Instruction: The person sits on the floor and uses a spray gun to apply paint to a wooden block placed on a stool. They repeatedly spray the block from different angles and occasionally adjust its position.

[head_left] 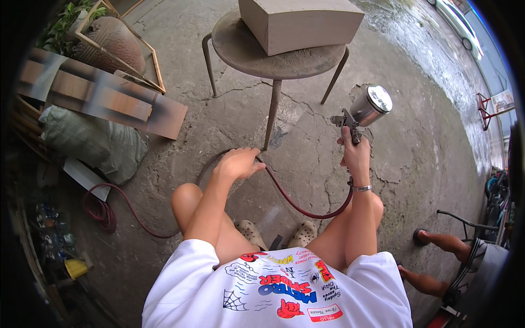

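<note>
My right hand point(357, 157) is wrapped round the handle of a spray gun point(345, 119). A shiny silver cup point(371, 105) sits on the gun, tilted to the right. From below that hand a dark red air hose point(306, 214) sags in a curve across to my left hand point(239, 163). The hose passes between the left thumb and fingers, which are closed on it. Ahead stands a round stool point(232, 41) with thin metal legs, and on its top rests a pale box-shaped piece point(309, 30). The box's far side runs out of view.
To the left lie paint-marked boards point(101, 98), a grey-green sack point(93, 142) and a hose coil point(101, 210). A large brown pot point(112, 46) and wooden frame stand behind. Another person's legs point(445, 246) show at the right. Cracked concrete point(404, 186) spreads around the stool.
</note>
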`<state>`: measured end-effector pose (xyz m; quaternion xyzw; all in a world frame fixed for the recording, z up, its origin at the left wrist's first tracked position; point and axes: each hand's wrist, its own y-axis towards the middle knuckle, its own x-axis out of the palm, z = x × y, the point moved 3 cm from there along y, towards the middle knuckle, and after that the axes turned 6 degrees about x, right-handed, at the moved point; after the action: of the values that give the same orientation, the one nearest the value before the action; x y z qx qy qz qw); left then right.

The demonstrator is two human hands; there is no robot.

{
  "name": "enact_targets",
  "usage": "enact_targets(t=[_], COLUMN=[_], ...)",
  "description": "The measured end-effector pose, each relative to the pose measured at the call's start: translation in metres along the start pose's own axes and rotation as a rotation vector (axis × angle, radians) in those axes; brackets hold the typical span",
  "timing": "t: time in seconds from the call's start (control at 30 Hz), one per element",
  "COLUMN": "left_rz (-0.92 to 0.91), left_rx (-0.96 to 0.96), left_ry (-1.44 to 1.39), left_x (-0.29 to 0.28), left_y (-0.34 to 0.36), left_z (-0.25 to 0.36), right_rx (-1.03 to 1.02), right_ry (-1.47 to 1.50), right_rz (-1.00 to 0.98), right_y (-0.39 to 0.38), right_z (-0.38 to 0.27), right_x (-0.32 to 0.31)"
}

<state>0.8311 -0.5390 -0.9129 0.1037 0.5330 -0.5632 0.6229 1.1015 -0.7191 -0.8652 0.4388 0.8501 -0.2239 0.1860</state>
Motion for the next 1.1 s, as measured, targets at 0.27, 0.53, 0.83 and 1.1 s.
enact_targets(t=[0.27,0.53,0.83,1.1], left_rz=[-0.002,-0.007,0.001,-0.011], left_rx=[-0.005,-0.017,-0.006,-0.012], left_ry=[-0.011,-0.015,-0.007,0.0], left_x=[-0.003,-0.006,-0.002,-0.001], left_y=[-0.004,-0.009,-0.004,-0.002], left_z=[0.001,0.002,-0.002,-0.003], right_rx=[0.017,-0.011,0.045,0.016], right_ry=[-0.025,-0.026,-0.002,0.04], right_rz=[0.047,0.103,0.04,-0.003], right_y=[-0.002,0.003,0.002,0.005], right_z=[-0.006,-0.003,-0.006,0.002], right_x=[0.0,0.001,-0.003,-0.005])
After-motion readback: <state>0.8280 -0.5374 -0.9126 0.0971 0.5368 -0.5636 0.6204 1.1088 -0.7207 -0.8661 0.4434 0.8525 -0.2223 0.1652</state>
